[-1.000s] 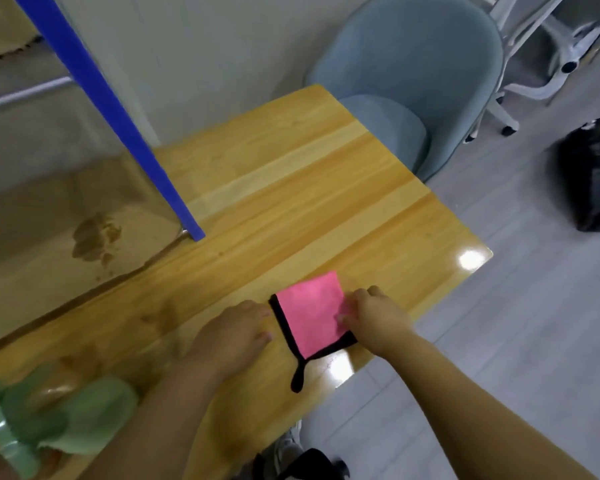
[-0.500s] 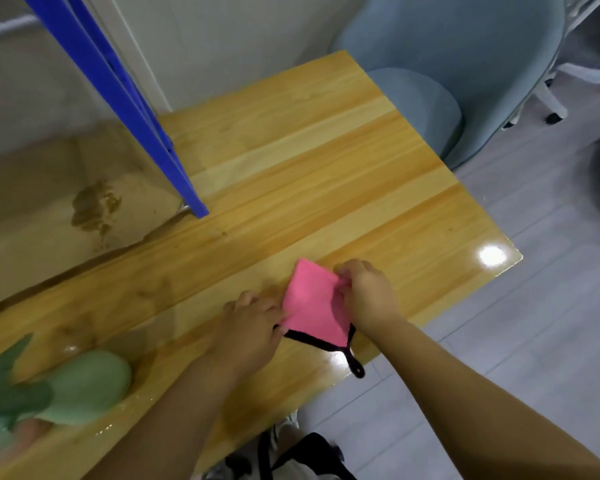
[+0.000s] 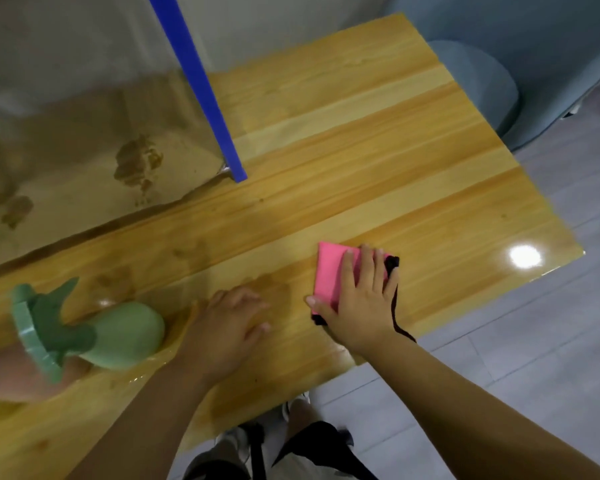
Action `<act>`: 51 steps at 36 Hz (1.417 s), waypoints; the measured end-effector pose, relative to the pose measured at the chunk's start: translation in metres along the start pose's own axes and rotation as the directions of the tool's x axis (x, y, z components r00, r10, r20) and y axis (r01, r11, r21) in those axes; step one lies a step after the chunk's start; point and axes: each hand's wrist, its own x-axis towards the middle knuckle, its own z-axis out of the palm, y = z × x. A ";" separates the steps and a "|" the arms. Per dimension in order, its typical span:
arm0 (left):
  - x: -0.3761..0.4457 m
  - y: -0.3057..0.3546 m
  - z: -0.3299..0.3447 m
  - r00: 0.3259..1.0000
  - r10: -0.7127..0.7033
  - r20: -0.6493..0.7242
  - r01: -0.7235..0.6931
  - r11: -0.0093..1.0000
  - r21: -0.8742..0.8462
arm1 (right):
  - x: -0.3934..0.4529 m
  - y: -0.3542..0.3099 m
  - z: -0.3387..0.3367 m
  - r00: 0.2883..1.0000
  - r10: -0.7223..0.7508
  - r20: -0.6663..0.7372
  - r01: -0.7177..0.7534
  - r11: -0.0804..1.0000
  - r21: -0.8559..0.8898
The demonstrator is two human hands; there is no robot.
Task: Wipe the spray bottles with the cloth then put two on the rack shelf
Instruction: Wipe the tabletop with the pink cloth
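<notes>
Head view. A green bottle (image 3: 118, 336) is lying on its side on the table (image 3: 361, 168), near the left edge of the frame, with its darker green trigger head (image 3: 54, 322) pointing left. Its body is opaque, so what it is holding cannot be told. A pale, blurred shape is showing just beneath its head; it cannot be identified.

The left hand (image 3: 227, 327) is resting palm down on the table just right of the bottle's base. Its fingers (image 3: 253, 308) are lying loosely extended and are gripping nothing. Whether the wrist is touching the bottle cannot be told.

The right hand (image 3: 359, 303) is lying flat on the cloth (image 3: 329, 271), pressing it against the table near the front edge. Its fingers (image 3: 368, 265) are spread and straight, not curled around the fabric. The pink cloth is showing beyond the fingertips and to the left of the hand; its black edging (image 3: 392, 263) is showing at the right, and a black strap is trailing past the wrist over the table edge.

The cloth and the bottle are lying well apart, with the left hand between them.

A blue post (image 3: 201, 88) is standing on the table behind the hands. A chair (image 3: 482, 84) is standing at the far right corner.
</notes>
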 end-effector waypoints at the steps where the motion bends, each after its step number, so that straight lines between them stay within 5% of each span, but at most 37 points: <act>1: -0.003 -0.004 0.002 1.000 0.001 -0.026 -0.002 1.000 -0.011 | 0.001 -0.001 0.003 1.000 0.005 -0.011 -0.005 1.000 0.001; 8: -0.016 -0.034 0.029 0.979 0.101 -0.179 -0.100 0.995 0.011 | 0.003 -0.003 0.014 0.981 -0.063 -0.182 0.075 0.995 0.060; 19: -0.010 -0.044 0.046 0.911 0.251 -0.328 -0.182 0.957 0.228 | -0.003 -0.006 0.027 0.843 -0.252 -0.475 0.319 0.946 0.065; 33: -0.017 -0.050 0.072 0.820 0.398 -0.411 -0.244 0.893 0.379 | -0.023 -0.005 0.035 0.889 -0.292 -0.351 0.271 0.956 -0.109; 51: -0.103 -0.059 0.099 0.844 0.180 -0.505 -0.133 0.983 0.128 | -0.047 -0.013 0.025 0.868 -0.382 -0.318 0.394 0.919 -0.028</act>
